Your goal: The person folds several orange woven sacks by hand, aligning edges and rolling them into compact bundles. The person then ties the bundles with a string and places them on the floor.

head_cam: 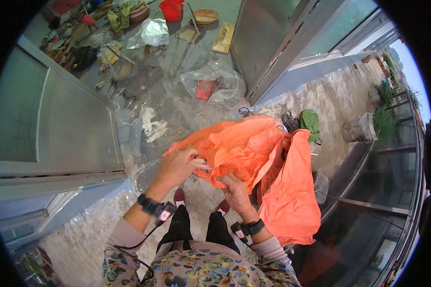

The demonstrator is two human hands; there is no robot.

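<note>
A large orange woven plastic sack is spread in front of me, its near edge raised off the ground. My left hand grips the sack's left edge with bent fingers. A small pale thing shows by those fingertips, too blurred to name. My right hand pinches the near rim between thumb and fingers. Right of that hand, another orange sack part hangs down, bunched at its top; I cannot tell whether it is a separate sack. Printed writing marks a fold. The sack's inside is mostly hidden.
Metal door leaves stand at left and right. Beyond the doorway lie a clear plastic bag, a red bucket and a yellow board. A green bag and potted plant are at right, near glass panels.
</note>
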